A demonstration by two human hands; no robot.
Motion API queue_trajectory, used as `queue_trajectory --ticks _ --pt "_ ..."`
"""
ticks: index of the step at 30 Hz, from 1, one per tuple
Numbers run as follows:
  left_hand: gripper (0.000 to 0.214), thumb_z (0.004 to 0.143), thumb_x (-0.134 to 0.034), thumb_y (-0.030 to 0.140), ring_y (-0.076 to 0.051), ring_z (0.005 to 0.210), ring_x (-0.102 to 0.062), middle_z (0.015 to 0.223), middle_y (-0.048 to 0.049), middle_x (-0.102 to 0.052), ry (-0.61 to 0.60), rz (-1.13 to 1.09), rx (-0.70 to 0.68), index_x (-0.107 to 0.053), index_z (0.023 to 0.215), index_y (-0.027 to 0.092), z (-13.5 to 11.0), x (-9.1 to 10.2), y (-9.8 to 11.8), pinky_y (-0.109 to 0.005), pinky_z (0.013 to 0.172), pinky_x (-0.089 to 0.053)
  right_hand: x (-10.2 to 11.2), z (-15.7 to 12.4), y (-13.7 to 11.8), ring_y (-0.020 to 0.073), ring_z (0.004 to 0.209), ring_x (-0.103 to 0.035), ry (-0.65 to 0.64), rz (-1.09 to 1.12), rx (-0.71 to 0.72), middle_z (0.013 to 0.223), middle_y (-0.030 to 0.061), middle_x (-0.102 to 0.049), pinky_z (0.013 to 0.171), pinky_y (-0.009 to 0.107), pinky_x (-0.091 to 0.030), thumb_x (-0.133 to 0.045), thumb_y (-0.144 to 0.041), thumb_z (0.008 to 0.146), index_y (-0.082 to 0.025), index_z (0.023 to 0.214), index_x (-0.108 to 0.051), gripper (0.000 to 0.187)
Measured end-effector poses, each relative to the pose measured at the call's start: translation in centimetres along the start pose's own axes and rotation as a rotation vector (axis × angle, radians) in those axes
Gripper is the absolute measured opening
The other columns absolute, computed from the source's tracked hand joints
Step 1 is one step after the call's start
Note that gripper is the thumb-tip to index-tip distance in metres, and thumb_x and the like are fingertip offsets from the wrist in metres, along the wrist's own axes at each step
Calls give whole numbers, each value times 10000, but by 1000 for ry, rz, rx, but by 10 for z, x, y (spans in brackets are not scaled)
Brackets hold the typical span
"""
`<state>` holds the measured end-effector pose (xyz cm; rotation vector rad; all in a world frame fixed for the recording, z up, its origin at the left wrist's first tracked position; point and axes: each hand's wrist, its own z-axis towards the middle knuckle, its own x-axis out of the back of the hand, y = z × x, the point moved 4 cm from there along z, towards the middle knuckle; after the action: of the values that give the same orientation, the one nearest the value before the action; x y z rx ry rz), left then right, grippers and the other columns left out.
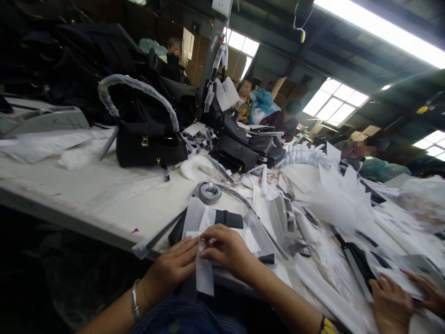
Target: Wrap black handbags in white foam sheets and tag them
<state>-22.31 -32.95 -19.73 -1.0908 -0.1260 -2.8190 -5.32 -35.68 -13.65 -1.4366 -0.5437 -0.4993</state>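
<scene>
My right grip pinches the paper at six o'clock, left grip lies flat, and hard tugging could tear it.

A ceiling light and windows are glaring white along the upper right. Deep shadow is darkening the lower left, while blur is softening the right edge.

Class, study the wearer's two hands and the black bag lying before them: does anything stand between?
Yes: thin white paper. It covers much of the black bag; the left hand rests on it, and the right hand is at a dangling white strip. Nothing else visible blocks either hand.
</scene>
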Motion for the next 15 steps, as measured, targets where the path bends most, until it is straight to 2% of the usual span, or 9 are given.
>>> queue_trajectory --ticks 5,8,12,15 --pt "276 1003 -470 163 -219 1284 -563 1248 -88 -690 44 -25 -6 -684 1179 163 2 1 0 -384 1079 -504 -5 1 -3 181 958 -694 1 -31 -25 1083 41 -719 829 252 -552 -814 -165 749 -245 1011 -784 276" --pt "294 1004 -460 160 -216 1248 -593 1242 -88 -691 36 -48 15 -672 1207 173 2 0 0 -388 1064 -518 -4 3 -6 174 965 -704 8 -75 -34 1070 31 -741 869 250 -544 -777 -140 779 -246 981 -796 229" --pt "321 1006 -462 172 -217 1197 -628 1213 -76 -703 61 -58 52 -654 1260 217 3 2 1 -389 1030 -544 0 9 -9 192 922 -722 4 -262 -64 936 -1 -780 860 273 -540 -737 -158 812 -273 915 -799 167" --pt "347 996 -481 148 -207 1167 -647 1184 -64 -714 79 -68 59 -643 1287 248 4 5 0 -377 1032 -541 10 20 -14 192 905 -729 80 -386 -71 941 -4 -783 850 272 -533 -682 -173 859 -280 921 -783 160"
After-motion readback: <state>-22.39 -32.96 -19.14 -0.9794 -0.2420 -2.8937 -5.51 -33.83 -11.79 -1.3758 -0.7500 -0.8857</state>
